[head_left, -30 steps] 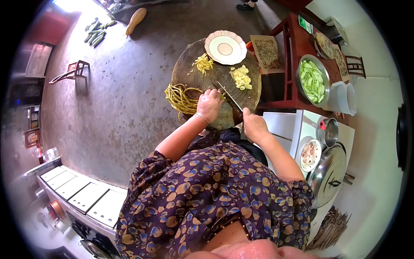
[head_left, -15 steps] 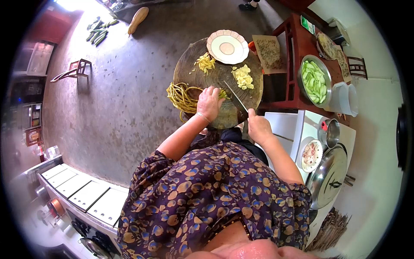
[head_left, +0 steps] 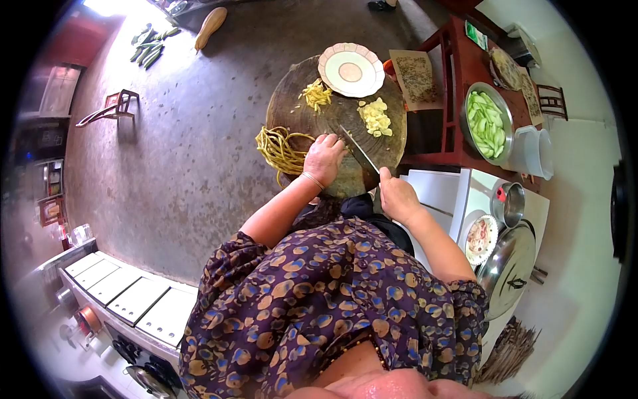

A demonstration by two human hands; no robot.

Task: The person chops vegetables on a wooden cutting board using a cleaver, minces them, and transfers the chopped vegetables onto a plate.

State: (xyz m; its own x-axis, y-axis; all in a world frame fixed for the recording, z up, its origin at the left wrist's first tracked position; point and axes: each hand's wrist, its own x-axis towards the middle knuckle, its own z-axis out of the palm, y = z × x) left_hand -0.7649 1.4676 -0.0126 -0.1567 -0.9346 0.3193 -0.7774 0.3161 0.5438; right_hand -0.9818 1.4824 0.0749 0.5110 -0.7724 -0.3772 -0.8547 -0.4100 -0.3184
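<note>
My left hand (head_left: 324,159) presses down on a bundle of long, yellow-green beans (head_left: 280,150), fingers closed over its right end. The loose strands trail leftward over the edge of a round wooden chopping block (head_left: 287,100). In my right hand (head_left: 399,197) is the handle of a kitchen knife (head_left: 359,151). Its blade slants across the block, close beside my left fingertips. Further back on the block lie a small pile of yellow strips (head_left: 316,95) and a heap of pale, thin slices (head_left: 375,118). A scalloped white plate (head_left: 330,65) rests at the far rim.
Right of the block, a red wooden table (head_left: 454,86) bears a metal bowl (head_left: 470,139) of green slices and a clear plastic container (head_left: 535,154). A white counter nearby holds a patterned bowl (head_left: 494,234) and a large lid (head_left: 512,266). A small chair (head_left: 118,106) stands leftward.
The knife blade has shifted slightly left, closer to my left fingertips. The green bean ends that showed beside those fingers are now mostly hidden. My left hand stays in about the same place.
</note>
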